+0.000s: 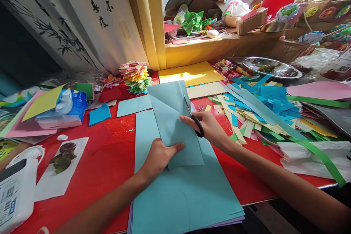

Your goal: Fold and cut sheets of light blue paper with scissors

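Observation:
A creased pale blue sheet of paper [170, 113] is held up at a slant over the stack of blue paper [178, 201]. My left hand [161, 153] grips its lower left part, thumb on top and the fingers hidden beneath. My right hand [205, 124] is closed on a pair of scissors [199, 126] with a black handle. Their blade lies along the right side of the sheet, near a fold line. Whether the blades are apart I cannot make out.
Cut paper strips [252, 113] heap up to the right, near a metal bowl [271, 67]. A folded-paper tower [136, 76] stands behind. On the left are a tissue pack [68, 108], a napkin with dark and green fruit [64, 161] and a white device [19, 197].

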Demonstrator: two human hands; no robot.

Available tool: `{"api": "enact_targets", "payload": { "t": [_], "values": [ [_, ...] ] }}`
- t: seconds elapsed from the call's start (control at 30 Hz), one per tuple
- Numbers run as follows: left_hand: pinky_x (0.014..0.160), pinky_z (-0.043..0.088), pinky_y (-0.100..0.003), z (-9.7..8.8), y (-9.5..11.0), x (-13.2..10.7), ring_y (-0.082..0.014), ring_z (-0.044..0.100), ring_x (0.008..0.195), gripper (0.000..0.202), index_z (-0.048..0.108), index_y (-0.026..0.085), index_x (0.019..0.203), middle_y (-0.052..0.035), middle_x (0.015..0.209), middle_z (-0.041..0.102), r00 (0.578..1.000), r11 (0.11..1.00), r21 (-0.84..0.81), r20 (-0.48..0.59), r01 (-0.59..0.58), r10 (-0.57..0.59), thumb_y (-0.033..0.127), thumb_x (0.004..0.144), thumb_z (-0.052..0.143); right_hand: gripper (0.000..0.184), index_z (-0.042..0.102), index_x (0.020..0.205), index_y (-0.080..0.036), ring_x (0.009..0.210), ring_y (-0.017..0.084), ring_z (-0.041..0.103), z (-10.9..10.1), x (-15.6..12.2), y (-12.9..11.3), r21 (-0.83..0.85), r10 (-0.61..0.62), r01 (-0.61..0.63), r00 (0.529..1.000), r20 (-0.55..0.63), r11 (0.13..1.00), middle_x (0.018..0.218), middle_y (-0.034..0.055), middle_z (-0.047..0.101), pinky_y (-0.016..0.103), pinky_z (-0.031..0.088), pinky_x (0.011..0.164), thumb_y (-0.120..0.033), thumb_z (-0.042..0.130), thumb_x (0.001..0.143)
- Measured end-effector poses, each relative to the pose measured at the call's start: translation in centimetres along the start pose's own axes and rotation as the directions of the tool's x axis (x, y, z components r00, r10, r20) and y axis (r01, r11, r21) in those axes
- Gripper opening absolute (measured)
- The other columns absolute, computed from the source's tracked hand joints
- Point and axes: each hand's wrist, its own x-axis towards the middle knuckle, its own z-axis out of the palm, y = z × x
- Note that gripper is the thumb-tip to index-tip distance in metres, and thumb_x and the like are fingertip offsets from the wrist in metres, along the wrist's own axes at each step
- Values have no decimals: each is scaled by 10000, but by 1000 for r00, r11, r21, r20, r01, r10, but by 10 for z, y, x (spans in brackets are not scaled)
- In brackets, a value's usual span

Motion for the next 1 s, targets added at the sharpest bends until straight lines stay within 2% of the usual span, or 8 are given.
{"api": "enact_targets", "payload": {
  "t": [0.53, 1.0],
  "values": [
    [736, 531, -330, 3, 1, -3, -242, 641, 847, 380, 664, 156, 979, -71, 941, 690, 999, 995, -103, 43, 13, -9, 351, 654, 688, 484, 249, 554, -192, 471, 61, 238, -3, -2, -9, 101, 57, -55, 998, -22, 993, 511, -60, 234, 214, 170, 410, -541, 537, 728],
    [712, 541, -331, 5, 3, -4, -256, 651, 830, 355, 663, 139, 938, -77, 920, 697, 998, 993, -111, 56, 26, -20, 343, 649, 694, 475, 274, 537, -190, 451, 59, 267, -4, 0, -6, 93, 4, 2, 998, -63, 996, 494, -60, 246, 208, 190, 394, -533, 550, 716]
  ]
}}
